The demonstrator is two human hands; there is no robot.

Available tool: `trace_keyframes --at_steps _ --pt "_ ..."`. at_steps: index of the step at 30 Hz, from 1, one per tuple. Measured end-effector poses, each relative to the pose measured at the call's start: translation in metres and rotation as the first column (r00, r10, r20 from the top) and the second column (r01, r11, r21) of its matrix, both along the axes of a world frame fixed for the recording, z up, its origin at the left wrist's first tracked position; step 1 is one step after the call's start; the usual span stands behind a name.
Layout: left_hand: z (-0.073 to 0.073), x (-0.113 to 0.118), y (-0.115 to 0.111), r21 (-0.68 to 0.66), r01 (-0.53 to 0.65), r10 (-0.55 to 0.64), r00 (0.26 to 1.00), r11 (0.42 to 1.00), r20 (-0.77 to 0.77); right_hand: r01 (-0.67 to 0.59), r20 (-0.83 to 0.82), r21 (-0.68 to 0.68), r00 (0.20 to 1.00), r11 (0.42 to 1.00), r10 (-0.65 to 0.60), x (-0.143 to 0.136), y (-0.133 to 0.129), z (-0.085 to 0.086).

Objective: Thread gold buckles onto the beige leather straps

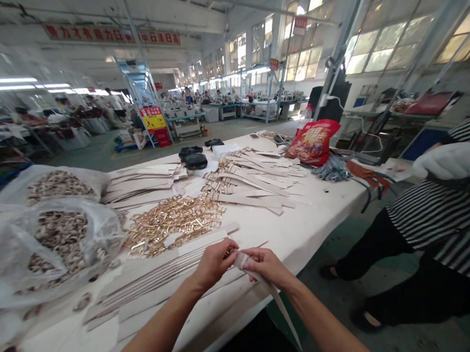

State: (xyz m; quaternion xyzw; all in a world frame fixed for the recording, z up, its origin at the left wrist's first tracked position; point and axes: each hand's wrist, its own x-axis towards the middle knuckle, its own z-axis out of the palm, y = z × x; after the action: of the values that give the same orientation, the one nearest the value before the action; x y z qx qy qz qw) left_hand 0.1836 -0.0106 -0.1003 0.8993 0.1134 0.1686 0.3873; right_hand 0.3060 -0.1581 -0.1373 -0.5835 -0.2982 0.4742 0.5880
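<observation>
Near the table's front edge, a pale strap (276,302) runs between my two hands, its long tail hanging down over the edge. My left hand (219,260) is closed on the strap's upper end, fingertips pinched together. My right hand (266,264) grips the same strap just beside it, thumb on top. The hands almost touch. Beneath and left of them lies a row of flat pale straps (157,280). Behind it spreads a heap of gold buckles (176,220). More strap pieces (255,180) are piled farther back.
Plastic bags of small loops (62,236) stand at the left of the white table (314,213). Black objects (193,160) and a red bag (315,141) sit at the back. A person in a striped top (430,210), wearing a white glove, stands close on the right.
</observation>
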Motion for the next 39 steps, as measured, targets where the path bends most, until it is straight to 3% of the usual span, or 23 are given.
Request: trace_keyframes --at_steps 2,4,6,10,14,19,22,24,26,29,32,39 --pt "-0.001 -0.001 0.000 -0.205 0.046 -0.055 0.998 0.978 -0.040 0.020 0.011 0.050 1.000 0.999 -0.021 -0.001 0.002 -0.006" --pt "-0.003 -0.002 0.000 -0.413 0.080 -0.128 0.988 0.907 -0.090 0.011 0.043 0.099 0.999 0.995 -0.015 -0.002 0.006 -0.010" --pt "-0.007 -0.003 -0.001 -0.519 0.093 -0.171 0.980 0.850 -0.104 0.013 0.070 0.122 0.997 0.992 -0.021 -0.003 0.010 -0.011" --pt "-0.016 -0.005 -0.004 -0.529 0.025 -0.055 0.998 0.848 -0.041 0.073 0.025 0.126 0.997 0.989 -0.077 0.000 0.016 -0.013" --pt "-0.024 -0.004 -0.008 -0.515 -0.086 0.096 0.995 0.853 -0.007 0.023 -0.066 0.050 0.998 0.999 -0.019 0.003 0.014 -0.015" --pt "-0.040 0.000 -0.015 -0.453 -0.140 0.158 0.987 0.880 0.002 -0.001 -0.056 0.011 0.998 1.000 0.002 0.000 0.018 -0.014" --pt "-0.041 -0.005 -0.011 -0.410 -0.115 0.118 0.993 0.905 -0.018 0.008 -0.078 -0.021 0.997 1.000 -0.009 -0.002 0.021 -0.017" --pt "-0.034 -0.010 -0.003 -0.281 -0.027 0.031 0.999 0.959 0.009 0.034 -0.099 -0.029 0.994 0.999 -0.036 -0.004 0.023 -0.021" --pt "-0.026 -0.014 0.007 -0.055 0.076 -0.074 0.997 0.996 0.032 0.053 -0.094 -0.042 0.994 0.998 -0.057 -0.005 0.025 -0.024" --pt "-0.014 -0.014 0.014 0.185 0.231 -0.220 0.972 0.955 -0.078 0.048 -0.065 -0.051 0.997 0.998 -0.051 -0.007 0.026 -0.025" --pt "-0.008 -0.010 0.012 0.256 0.279 -0.235 0.953 0.926 -0.189 0.026 -0.090 -0.061 0.995 0.998 -0.031 -0.007 0.025 -0.023" --pt "-0.005 -0.014 0.016 0.328 0.335 -0.256 0.931 0.883 -0.260 -0.065 -0.126 -0.042 0.990 0.997 0.059 -0.004 0.021 -0.022"
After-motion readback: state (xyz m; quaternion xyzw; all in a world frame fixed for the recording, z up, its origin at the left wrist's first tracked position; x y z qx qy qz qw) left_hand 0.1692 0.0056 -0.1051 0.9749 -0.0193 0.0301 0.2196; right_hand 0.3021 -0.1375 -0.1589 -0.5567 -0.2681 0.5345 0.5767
